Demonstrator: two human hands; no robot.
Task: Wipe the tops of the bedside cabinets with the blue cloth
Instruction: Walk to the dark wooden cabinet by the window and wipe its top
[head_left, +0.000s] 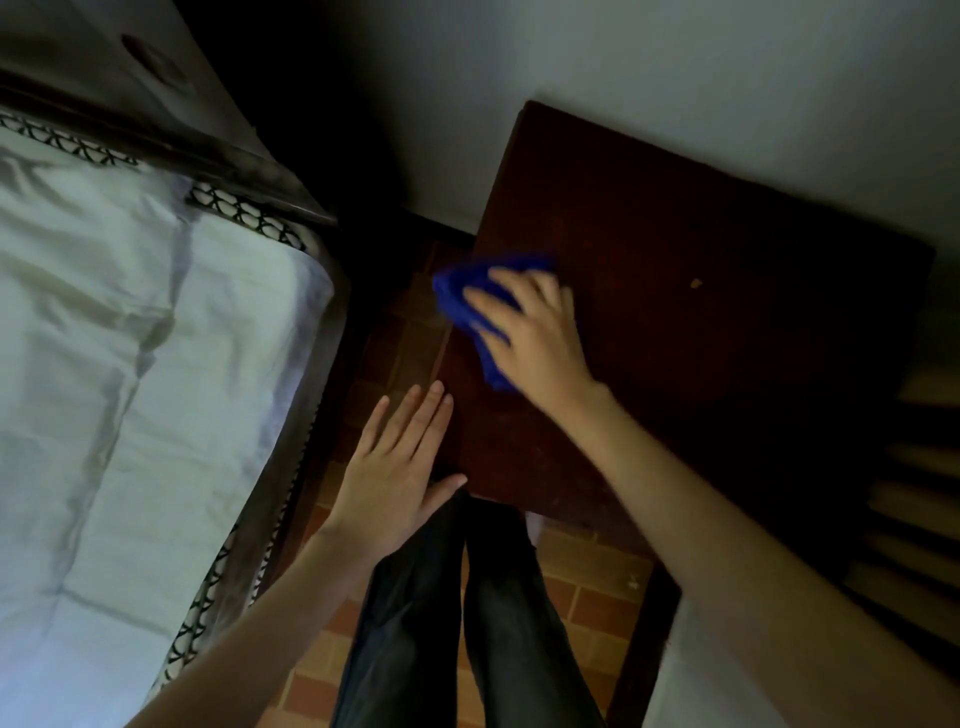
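We stood with the bedside cabinet (701, 322) at our one o'clock, the bed (130, 364) at nine and floor (400, 338) between them. On the cabinet's surface, toward its nine o'clock edge, our right hand (530, 332) pressed on the cloth (454, 291); our left hand (400, 467) lay beside its seven o'clock corner.

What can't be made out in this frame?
Head view only:
blue cloth: mostly covered by the right hand; its folding is hidden.
cabinet top: too dark to tell wiped from unwiped.
pale speck on it: too small to identify.
slatted object at right: cut by the frame edge, in shadow.
left hand: contact with the cabinet unclear.
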